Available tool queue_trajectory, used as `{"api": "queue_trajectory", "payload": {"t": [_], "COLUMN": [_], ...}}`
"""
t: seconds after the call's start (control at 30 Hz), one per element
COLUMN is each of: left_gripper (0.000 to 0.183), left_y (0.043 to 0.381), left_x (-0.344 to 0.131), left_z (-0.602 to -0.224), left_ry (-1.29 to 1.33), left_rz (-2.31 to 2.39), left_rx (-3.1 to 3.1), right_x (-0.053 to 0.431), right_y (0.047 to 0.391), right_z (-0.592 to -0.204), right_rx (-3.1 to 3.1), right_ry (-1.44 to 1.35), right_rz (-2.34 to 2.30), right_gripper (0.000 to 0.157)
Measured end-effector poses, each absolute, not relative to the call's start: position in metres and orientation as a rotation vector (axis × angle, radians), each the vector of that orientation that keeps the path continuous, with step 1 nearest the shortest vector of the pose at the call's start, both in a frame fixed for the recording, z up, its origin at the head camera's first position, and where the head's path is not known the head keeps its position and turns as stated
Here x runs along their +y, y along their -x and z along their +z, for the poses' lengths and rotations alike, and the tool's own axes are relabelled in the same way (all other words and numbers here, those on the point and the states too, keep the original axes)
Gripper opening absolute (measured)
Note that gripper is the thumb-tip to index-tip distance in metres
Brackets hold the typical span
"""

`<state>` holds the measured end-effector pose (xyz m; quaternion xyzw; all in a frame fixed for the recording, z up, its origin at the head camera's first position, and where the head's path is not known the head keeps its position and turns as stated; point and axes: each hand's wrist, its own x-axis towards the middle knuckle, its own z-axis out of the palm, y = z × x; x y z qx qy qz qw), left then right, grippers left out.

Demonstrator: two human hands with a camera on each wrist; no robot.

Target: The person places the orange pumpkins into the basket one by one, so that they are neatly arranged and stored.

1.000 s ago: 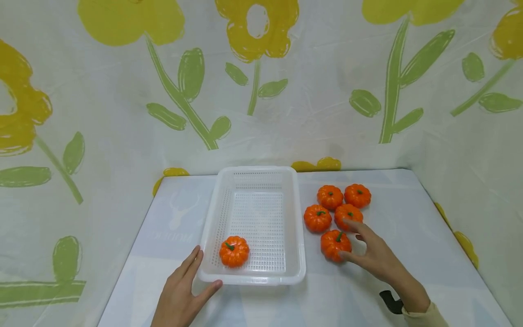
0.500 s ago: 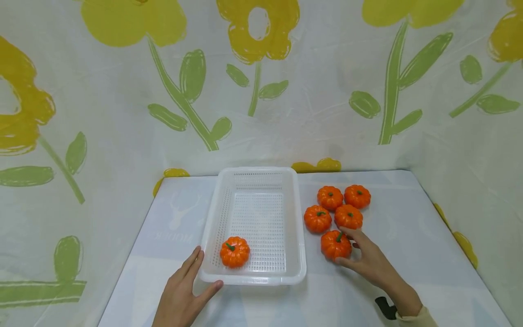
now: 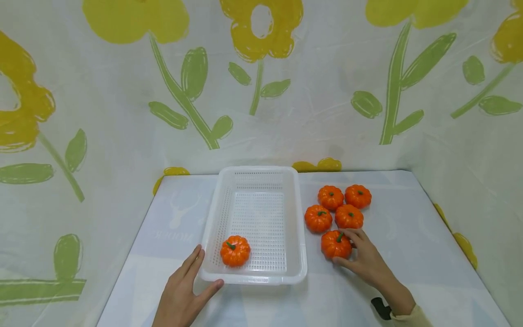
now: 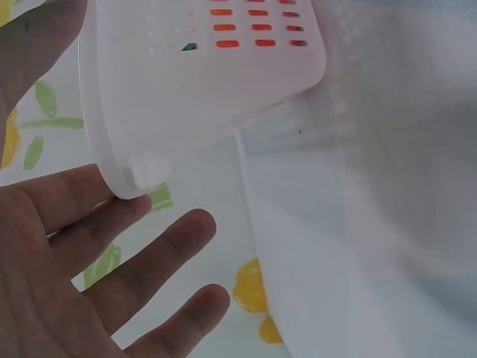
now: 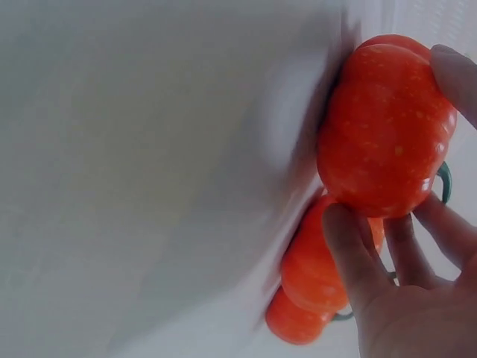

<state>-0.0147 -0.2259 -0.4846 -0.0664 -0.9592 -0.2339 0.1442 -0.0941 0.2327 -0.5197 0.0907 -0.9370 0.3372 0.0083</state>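
Observation:
A small orange pumpkin (image 3: 333, 246) with a green stem is gripped by my right hand (image 3: 369, 262), thumb on its near side and fingertips on its far side. In the right wrist view that pumpkin (image 5: 387, 127) sits between thumb and fingers, close to the table. Behind it several like pumpkins (image 3: 349, 217) stand grouped. My left hand (image 3: 180, 290) spreads its straight fingers at the near left corner of a white perforated plastic basket (image 3: 302, 245), touching the rim. One pumpkin (image 3: 234, 252) lies inside, at the basket's near left; its orange shows through the slots in the left wrist view.
The table (image 3: 408, 218) has a pale printed cloth and ends at a flower-patterned curtain (image 3: 318, 113) behind and on both sides. A dark strap piece (image 3: 381, 309) shows by the right wrist, next to a beige sleeve (image 3: 410, 317).
My right hand has moved a little left and nearer, its thumb and fingers closing round the nearest pumpkin. The left hand and the basket have stayed in place.

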Motion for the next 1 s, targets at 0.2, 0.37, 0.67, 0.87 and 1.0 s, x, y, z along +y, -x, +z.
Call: {"api": "queue_trajectory", "payload": {"t": [0.2,0.37,0.67,0.87,1.0], "left_gripper": [0.091,0.091,0.091,0.091,0.091], "left_y": [0.016,0.015,0.014,0.015,0.016], "left_x": [-0.226,-0.225,-0.225,-0.226,-0.226], "left_z": [-0.485,-0.483,-0.482,-0.484,-0.484], "left_ry": [0.200,0.184,0.178,0.172,0.183], "left_rz": [-0.685,-0.690,-0.704,-0.709,-0.701], "left_rx": [-2.748,-2.759,-2.769,-2.774,-2.761], "right_x": [0.232,0.232,0.235,0.239,0.240], "right_y": [0.094,0.093,0.094,0.094,0.093], "right_z": [-0.520,-0.518,-0.515,-0.512,-0.510], "right_rx": [-2.903,-2.911,-2.961,-2.936,-2.909], "right_ry": [-0.306,-0.306,-0.242,-0.243,-0.276], "right_rz": [1.032,1.050,1.094,1.142,1.171], "right_gripper": [0.077,0.076,0.079,0.079,0.077]}}
